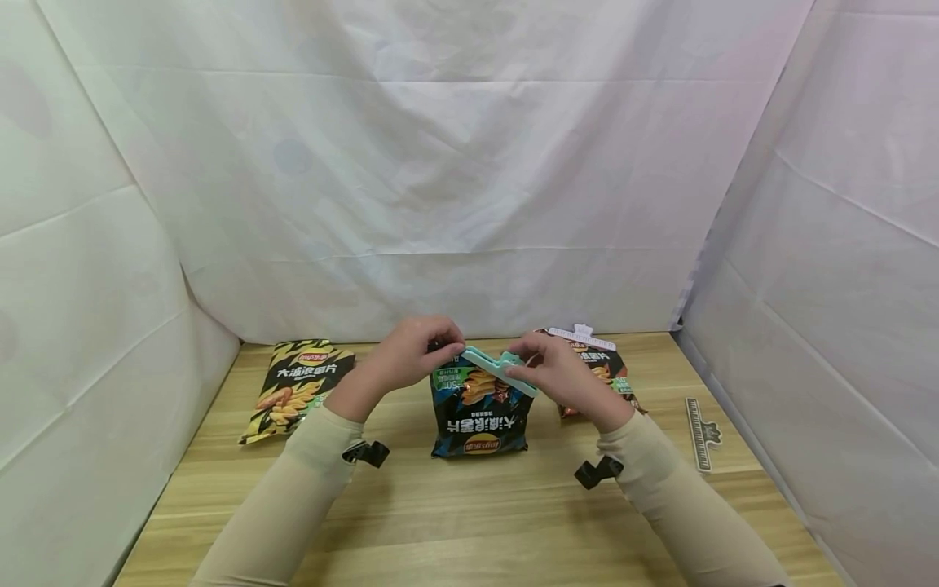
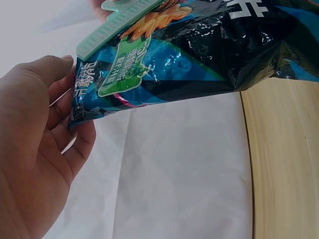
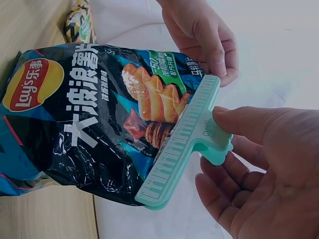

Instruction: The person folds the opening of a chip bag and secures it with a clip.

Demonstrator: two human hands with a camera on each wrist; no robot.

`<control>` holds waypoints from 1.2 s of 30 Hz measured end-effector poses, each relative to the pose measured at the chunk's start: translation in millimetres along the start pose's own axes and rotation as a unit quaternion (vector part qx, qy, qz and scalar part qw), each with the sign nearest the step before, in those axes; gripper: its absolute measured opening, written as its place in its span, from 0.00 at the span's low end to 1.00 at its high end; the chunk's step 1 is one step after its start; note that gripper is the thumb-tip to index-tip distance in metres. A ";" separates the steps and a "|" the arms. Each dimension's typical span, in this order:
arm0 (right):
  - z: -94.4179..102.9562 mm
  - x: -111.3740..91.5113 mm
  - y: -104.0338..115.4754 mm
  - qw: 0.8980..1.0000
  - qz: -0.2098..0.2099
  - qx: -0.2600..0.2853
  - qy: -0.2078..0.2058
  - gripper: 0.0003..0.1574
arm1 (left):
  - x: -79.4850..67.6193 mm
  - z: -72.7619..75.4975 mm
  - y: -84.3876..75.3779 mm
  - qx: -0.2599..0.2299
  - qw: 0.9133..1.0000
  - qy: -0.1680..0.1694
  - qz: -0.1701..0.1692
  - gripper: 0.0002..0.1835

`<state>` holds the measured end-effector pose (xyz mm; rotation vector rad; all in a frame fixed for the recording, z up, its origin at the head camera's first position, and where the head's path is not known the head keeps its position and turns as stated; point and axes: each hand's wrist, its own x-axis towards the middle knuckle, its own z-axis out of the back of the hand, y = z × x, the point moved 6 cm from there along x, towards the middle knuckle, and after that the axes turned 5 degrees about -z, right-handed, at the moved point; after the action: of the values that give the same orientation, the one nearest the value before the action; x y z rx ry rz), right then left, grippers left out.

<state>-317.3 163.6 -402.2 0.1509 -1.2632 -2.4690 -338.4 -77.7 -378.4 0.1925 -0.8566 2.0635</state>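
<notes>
A black and blue Lay's chip bag (image 1: 480,424) stands at mid-table, its logo at the bottom, upside down in the head view. Across its top lies a mint-green bag clip (image 3: 179,142), slanting down to the right in the head view. My left hand (image 1: 412,352) pinches the bag's upper left corner, just beyond the clip's end, between thumb and fingers. At the clip's handle, my right hand (image 1: 563,373) pinches with the thumb on one side and fingers on the other. In the right wrist view the clip's bar spans most of the bag's edge.
A yellow and black chip bag (image 1: 304,379) lies at the left. Behind my right hand is another chip bag (image 1: 619,379) with a whitish clip (image 1: 583,337) on top. A grey clip (image 1: 702,436) lies near the right edge. White cloth (image 1: 455,204) walls surround the wooden table (image 1: 469,522).
</notes>
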 end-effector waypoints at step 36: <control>-2.3 -2.3 -5.7 0.999 0.038 -0.006 -0.024 0.16 | -87.0 -121.1 59.7 -0.258 0.936 0.139 0.195 0.55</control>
<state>-316.2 165.7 -408.3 0.0405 -1.2493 -2.4287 -310.8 -81.6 -536.6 -0.5849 -1.2938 2.0647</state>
